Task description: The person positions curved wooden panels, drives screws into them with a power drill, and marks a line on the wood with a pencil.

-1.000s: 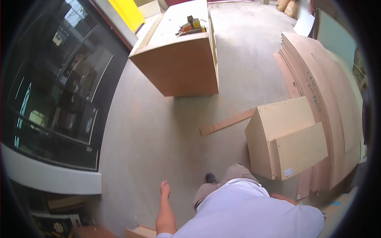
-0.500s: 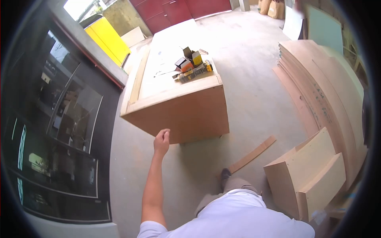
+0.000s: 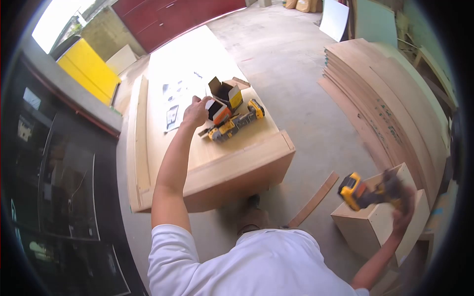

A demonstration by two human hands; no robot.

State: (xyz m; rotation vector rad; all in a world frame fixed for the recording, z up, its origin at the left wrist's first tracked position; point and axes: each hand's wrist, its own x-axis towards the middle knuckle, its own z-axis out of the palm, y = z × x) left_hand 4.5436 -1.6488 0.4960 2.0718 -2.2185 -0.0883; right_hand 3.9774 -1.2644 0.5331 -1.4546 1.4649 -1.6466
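My left hand [image 3: 196, 112] is at a small open orange, white and black box [image 3: 218, 112] on the large wooden cabinet. Its fingers are bent in at the box's left rim and seem to pinch it, partly hidden. A larger open black-and-yellow box [image 3: 231, 94] stands just behind. In front of both lies a yellow-and-black cordless multi-tool [image 3: 236, 126]. Off to the right, my right hand [image 3: 406, 208] is wrapped around a cordless drill [image 3: 370, 191] with a yellow battery, blurred by motion, above a small plywood box unit [image 3: 368, 222].
The wooden cabinet [image 3: 237, 170] stands ahead, with printed sheets [image 3: 172, 116] on top. Stacked curved plywood panels [image 3: 380, 93] are at the right. A wooden strip [image 3: 314, 198] lies on the floor near my feet. Dark glass panels [image 3: 64, 182] line the left.
I have come closer to the cabinet. My left hand has moved from before its front panel up to the small box. My right hand has come into view with the drill.
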